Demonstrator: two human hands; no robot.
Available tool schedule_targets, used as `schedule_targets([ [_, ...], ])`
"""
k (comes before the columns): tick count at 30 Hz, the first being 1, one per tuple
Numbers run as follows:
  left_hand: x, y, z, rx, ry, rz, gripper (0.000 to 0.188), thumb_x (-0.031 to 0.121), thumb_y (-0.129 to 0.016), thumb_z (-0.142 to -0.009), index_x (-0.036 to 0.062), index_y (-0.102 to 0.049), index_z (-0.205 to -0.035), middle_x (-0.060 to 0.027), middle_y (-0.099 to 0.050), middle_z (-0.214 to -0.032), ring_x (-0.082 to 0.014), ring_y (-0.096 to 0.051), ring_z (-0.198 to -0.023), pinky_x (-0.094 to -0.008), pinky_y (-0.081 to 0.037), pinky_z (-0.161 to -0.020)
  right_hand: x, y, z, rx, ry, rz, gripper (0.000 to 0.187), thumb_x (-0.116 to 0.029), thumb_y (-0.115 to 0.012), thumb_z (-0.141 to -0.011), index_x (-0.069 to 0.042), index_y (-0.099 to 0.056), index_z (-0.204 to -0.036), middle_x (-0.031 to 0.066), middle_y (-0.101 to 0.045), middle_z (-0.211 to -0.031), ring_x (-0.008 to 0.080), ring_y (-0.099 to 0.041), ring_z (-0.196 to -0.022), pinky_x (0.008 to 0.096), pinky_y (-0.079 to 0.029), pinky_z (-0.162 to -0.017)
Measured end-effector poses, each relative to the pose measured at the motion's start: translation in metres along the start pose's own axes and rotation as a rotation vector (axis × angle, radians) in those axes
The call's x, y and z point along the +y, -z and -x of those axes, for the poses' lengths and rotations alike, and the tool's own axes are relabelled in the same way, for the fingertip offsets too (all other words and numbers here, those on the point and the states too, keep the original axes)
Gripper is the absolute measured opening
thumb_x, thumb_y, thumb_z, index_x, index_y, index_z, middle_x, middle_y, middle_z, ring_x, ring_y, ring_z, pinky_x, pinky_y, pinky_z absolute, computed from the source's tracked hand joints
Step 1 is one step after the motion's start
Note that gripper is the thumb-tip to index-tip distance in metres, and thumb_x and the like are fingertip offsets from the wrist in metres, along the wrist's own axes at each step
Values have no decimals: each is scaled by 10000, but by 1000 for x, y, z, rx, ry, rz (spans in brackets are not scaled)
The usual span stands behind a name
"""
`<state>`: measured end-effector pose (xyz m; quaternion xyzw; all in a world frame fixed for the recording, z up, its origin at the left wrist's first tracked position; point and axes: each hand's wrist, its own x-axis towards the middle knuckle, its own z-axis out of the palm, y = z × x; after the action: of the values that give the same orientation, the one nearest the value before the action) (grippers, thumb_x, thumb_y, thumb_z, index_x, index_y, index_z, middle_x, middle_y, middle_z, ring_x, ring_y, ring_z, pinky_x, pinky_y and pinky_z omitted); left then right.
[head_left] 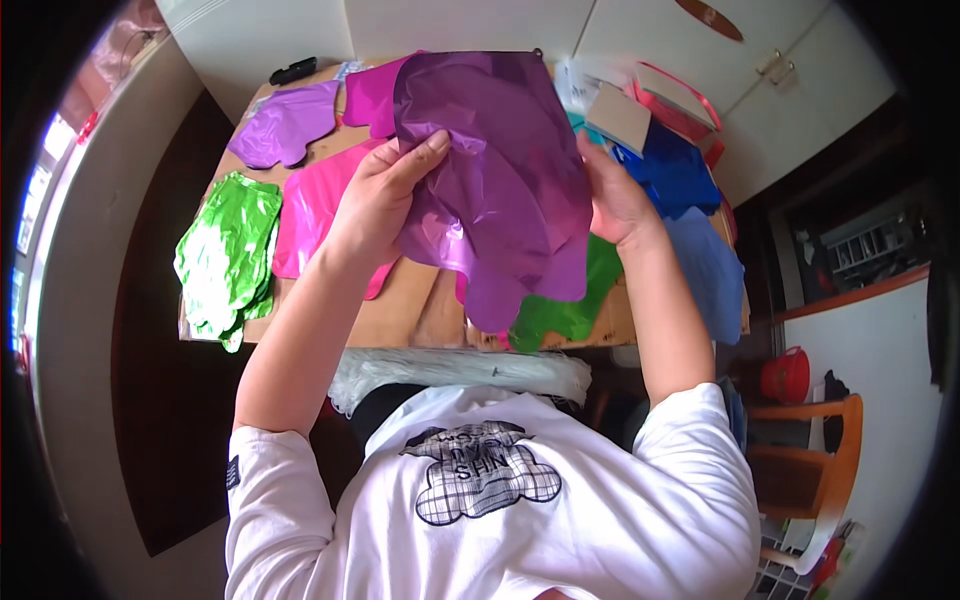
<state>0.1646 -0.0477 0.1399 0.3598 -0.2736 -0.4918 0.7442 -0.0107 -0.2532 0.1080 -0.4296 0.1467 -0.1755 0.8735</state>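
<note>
Held up in front of me is a shiny purple plastic piece [500,190], flat and bag-like, with a straight dark top edge and a lobed lower edge. My left hand [390,185] grips its left side, thumb on the front and fingers behind. At the right side my right hand [615,195] holds the edge; its fingertips are partly hidden behind the film. Beneath and around it on the cardboard-covered table [400,315] lie similar pieces: pink [310,215], magenta [372,98], lilac [285,122], shiny green [230,255] and darker green [570,310].
Blue pieces [670,170] and light blue ones [705,270] lie at the table's right, beside a beige card [618,118] and a red-rimmed container [680,100]. A black object [293,71] sits at the far left corner. A wooden chair [800,460] and red bucket [785,375] stand right.
</note>
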Motion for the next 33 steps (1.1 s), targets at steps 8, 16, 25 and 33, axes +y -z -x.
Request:
schedule_targets([
  [8, -52, 17, 5, 226, -17, -409, 202, 149, -730, -852, -6, -689, -975, -47, -700, -876, -88, -635, -720, -230, -510, -663, -8, 32, 40, 295, 252, 448, 203, -149, -761, -818, -18, -662, -938, 24, -667, -854, 72, -613, -743, 229, -504, -658],
  [16, -66, 16, 7, 243, 189, -516, 290, 247, -714, -876, -36, -687, -929, -40, -679, -786, -72, -603, -666, -210, -475, -587, -20, 76, 54, 275, 52, 571, 114, -113, -661, -888, 0, -652, -894, 25, -667, -792, 66, -604, -661, 209, -493, -621],
  [25, -45, 43, 18, 233, 32, -1361, 256, 224, -686, -850, -9, -686, -955, -61, -672, -727, -90, -599, -646, -266, -475, -588, 8, 115, 23, 375, -9, 1082, 141, -112, -695, -828, 27, -673, -814, -19, -613, -692, 54, -503, -605, 247, -391, -541],
  [33, 5, 89, -2, 285, -80, -1401, 272, 232, -689, -849, -19, -690, -955, -57, -680, -762, -94, -609, -696, -275, -493, -648, -1, 105, 31, 422, 57, 1439, 216, -186, -719, -795, 22, -674, -829, 77, -645, -662, 143, -585, -599, 312, -449, -561],
])
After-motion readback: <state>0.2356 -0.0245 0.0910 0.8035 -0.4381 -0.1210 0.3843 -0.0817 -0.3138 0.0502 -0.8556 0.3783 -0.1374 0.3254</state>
